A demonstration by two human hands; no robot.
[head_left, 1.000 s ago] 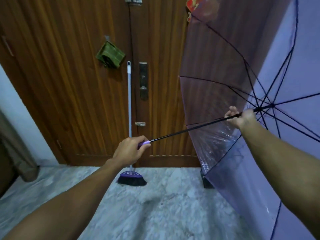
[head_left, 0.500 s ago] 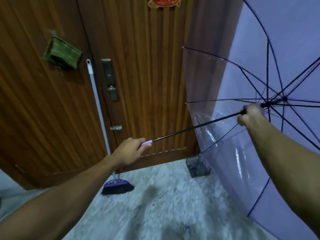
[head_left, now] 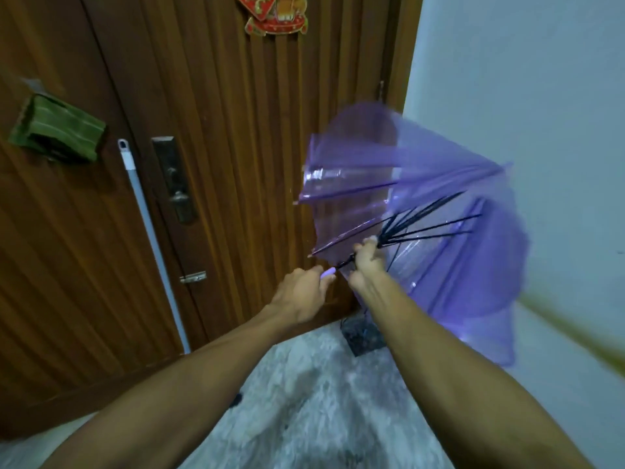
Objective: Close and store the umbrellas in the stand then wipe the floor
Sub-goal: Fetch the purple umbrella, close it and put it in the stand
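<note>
We held the purple umbrella (head_left: 436, 211) out in front of us, near the brown wooden door (head_left: 236, 147) and the pale wall (head_left: 524, 79). Its clear violet canopy was half folded, billowed and blurred, with the black ribs (head_left: 429, 221) drawn together into a loose fan pointing up and to the right. Our left hand (head_left: 301, 296) was curled round the lilac handle (head_left: 328, 274). Our right hand (head_left: 367, 262) gripped the black shaft just beyond it, at the point where the ribs gathered, so the two hands sat close together but not touching.

Around us, a broomstick (head_left: 148, 228) leaned against the door, beside the dark lock plate (head_left: 174, 179) and a small metal latch (head_left: 192, 277). A folded green cloth (head_left: 55, 128) hung on the door to the left, and a red and gold ornament (head_left: 275, 15) sat at the top. A dark block (head_left: 363, 335) stood on the marble floor (head_left: 321, 401) at the foot of the door, partly hidden by our right forearm. A blurred yellowish streak (head_left: 575, 336) crossed the right edge below the canopy; we could not tell what it was.
</note>
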